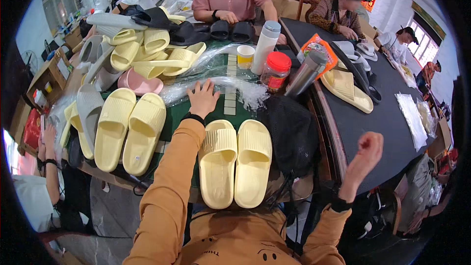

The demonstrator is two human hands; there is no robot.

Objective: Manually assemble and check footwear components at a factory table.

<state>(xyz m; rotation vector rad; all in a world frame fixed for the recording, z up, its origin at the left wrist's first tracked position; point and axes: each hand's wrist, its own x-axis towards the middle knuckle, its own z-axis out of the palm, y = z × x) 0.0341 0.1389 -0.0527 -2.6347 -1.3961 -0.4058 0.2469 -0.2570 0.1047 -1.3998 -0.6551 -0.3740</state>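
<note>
While the left hand [202, 99] lies spread on clear plastic wrap [216, 87], the right hand [369, 148] hangs clenched, holding nothing

The green table [181, 113] carries yellow slippers [235, 162], clear plastic bags [216, 86], a cup [245, 56] and bottles [265, 46]
</note>
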